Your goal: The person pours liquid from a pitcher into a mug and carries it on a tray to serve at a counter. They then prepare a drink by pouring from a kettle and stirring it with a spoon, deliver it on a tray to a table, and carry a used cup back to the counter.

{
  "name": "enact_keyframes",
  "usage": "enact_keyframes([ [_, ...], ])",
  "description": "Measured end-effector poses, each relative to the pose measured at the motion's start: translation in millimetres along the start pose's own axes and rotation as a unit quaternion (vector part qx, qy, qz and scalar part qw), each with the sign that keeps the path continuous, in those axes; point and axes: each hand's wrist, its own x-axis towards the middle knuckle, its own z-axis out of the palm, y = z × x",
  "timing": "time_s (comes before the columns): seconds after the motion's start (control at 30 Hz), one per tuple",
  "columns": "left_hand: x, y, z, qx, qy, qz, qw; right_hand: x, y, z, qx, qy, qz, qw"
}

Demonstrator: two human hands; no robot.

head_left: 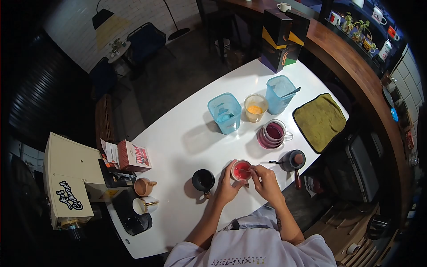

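My left hand (pixel 227 186) is wrapped around the side of a small cup (pixel 240 178) that holds red liquid (pixel 241 168). The fingers of my right hand (pixel 267 183) pinch a thin spoon (pixel 247 170), whose lower end dips into the red liquid. Just left of my left hand stands a black cup (pixel 203 180) with dark contents. Beyond my right hand are a dark pot (pixel 292 160) with a wooden handle and a glass server (pixel 271 134) with purple liquid.
Two blue plastic containers (pixel 224 113) flank a cup of orange contents (pixel 255 108). A green cloth (pixel 320 121) lies at the right edge, with black boxes (pixel 279 44) at the far end. On the left are a cream grinder (pixel 73 175), mugs (pixel 143 187) and a red box (pixel 134 155).
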Motion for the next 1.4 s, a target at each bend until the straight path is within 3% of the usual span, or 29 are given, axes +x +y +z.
enact_keyframes([
  [0.23, 1, 0, -1, 0.000, 0.000, 0.013, 1.000, 4, 12, -3, -0.039, 0.049, -0.056, 0.996],
  [0.43, 0, -1, 0, 0.008, -0.003, 0.007, 1.000, -1, 4, -5, -0.008, -0.014, 0.013, 1.000],
  [0.73, 1, 2, -1, 0.005, -0.001, 0.012, 1.000, 3, 10, 0, -0.035, 0.043, -0.039, 0.998],
  [1.07, 0, 4, -1, 0.001, 0.001, -0.003, 1.000, 2, 4, 0, 0.008, 0.006, 0.005, 1.000],
  [1.23, 1, -1, 0, 0.008, -0.001, 0.007, 1.000, 5, 14, 1, -0.026, 0.060, -0.063, 0.996],
  [1.4, 0, -4, 1, 0.000, 0.002, 0.005, 1.000, 1, 10, -6, -0.025, 0.049, -0.028, 0.998],
])
